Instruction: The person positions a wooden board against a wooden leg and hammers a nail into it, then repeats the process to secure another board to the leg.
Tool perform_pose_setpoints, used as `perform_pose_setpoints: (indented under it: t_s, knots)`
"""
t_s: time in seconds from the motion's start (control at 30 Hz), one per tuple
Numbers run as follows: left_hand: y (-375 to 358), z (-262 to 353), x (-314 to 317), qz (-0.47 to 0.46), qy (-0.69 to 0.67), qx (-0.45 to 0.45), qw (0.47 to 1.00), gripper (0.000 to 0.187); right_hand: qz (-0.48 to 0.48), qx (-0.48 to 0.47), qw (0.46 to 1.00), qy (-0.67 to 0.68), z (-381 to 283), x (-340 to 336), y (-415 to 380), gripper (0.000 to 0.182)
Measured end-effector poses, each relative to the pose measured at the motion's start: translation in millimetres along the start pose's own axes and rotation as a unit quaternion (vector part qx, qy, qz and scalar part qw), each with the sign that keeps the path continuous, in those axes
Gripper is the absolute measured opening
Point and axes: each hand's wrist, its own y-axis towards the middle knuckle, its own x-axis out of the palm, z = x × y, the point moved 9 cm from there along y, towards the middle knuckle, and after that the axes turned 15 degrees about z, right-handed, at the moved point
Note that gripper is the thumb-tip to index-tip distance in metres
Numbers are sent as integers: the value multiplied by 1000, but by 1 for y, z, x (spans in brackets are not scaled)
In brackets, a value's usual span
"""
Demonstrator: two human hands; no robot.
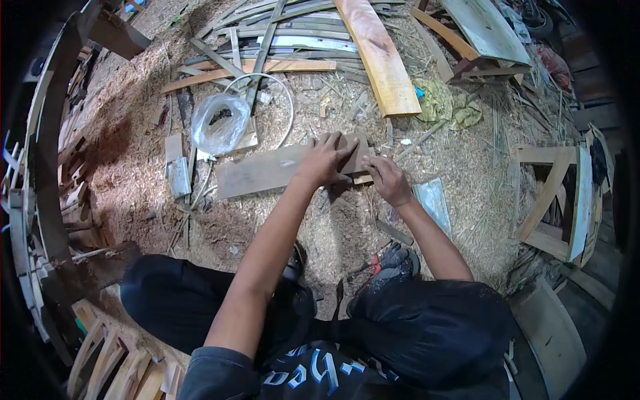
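Head view: the board (257,175) lies flat, low over a floor covered with wood shavings (127,200), in front of the seated or squatting person. Its long axis runs left to right, with the right end slightly farther from the person. A strip of paler wood (362,179) shows at the near edge of the board, by its right end.

Left hand (325,160): palm down on the right half of the board. The fingers are spread and extended towards the far edge; the thumb points right, near the near edge. The hand bears on the board — whether the thumb hooks under it cannot be told.

Right hand (389,180): at the right end of the board. The fingers are bent, with the fingertips close together at the board's end; whether they pinch anything cannot be told.

Surrounding items: a coil of clear plastic (235,127) lies beyond the left part of the board, with a pale hose loop (292,110) beside it. A thick plank (381,60) lies beyond the hands, among long thin wood strips (303,43). A clear plastic sheet (433,205) lies to the right, near the right forearm. A wooden frame (548,193) stands at the far right.
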Motion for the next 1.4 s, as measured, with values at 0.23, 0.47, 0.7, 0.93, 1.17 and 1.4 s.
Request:
perform_pose_setpoints:
  t_s: [0.23,0.47,0.7,0.93,1.17,1.4]
  knots:
    - [-17,11,-15,251,-91,13,963,78,9,11,1000,-18,-3,-1,-2,21]
    - [-27,24,1,307,-213,-61,926,21,46,73,996,-11,8,-5,1,17]
    - [-28,26,3,318,-178,-61,929,18,51,127,990,17,16,-5,-7,17]
    - [-32,28,3,326,-158,-44,931,14,-11,100,994,-35,-5,-7,-49,24]
    - [-33,28,4,329,-138,-30,934,15,-160,-67,972,-157,-39,1,-93,28]
    - [-31,28,4,318,-139,-25,937,13,-308,-93,901,-290,-33,30,-103,28]
